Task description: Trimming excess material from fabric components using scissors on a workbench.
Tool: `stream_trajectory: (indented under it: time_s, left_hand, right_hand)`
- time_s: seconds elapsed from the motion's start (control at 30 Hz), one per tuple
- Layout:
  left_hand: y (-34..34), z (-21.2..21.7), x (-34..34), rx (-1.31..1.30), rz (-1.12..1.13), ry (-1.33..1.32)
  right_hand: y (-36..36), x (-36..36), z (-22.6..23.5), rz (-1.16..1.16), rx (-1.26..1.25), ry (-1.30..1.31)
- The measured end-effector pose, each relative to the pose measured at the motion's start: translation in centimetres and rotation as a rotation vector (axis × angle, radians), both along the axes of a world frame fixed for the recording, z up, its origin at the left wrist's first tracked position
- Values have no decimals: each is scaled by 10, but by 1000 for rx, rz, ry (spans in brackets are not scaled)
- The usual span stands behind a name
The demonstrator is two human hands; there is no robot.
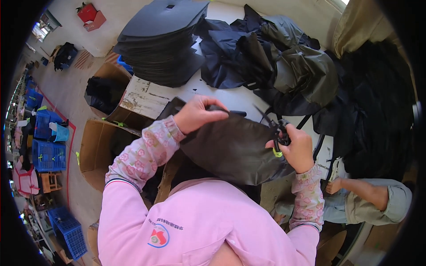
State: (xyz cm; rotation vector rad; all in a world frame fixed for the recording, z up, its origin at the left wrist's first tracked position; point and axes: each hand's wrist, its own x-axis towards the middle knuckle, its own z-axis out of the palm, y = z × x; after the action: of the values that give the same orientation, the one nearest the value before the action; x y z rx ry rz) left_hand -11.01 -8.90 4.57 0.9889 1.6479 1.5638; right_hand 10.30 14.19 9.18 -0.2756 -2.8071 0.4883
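Note:
My left hand [200,115] pinches the upper edge of a black fabric piece [230,148], which hangs toward my lap over the near edge of the white table [148,95]. In my right hand [296,147] is a pair of black scissors [278,133], its blades parted and pointing up and to the left. A yellow-green tie marks the scissors' handle. The scissors are just beyond the right side of the fabric. Behind my hands, crumpled black fabric pieces [239,57] lie heaped on the table.
A tall stack of flat black sheets [162,40] stands at the back left. Cardboard boxes [95,153] sit left of the table. More black fabric [377,106] is piled at the right, near another person's hand [335,185]. Blue crates [49,155] line the floor far left.

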Motion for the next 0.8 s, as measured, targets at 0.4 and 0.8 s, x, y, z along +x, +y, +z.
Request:
stream_trajectory:
  time_s: [0.4, 0.8]
  left_hand:
    - [17, -8, 71, -30, -482, 1133]
    - [41, -60, 69, -70, -395, 1001]
  right_hand:
    - [16, 85, -71, -293, -547, -7]
    - [-48, 49, -107, -122, -462, 43]
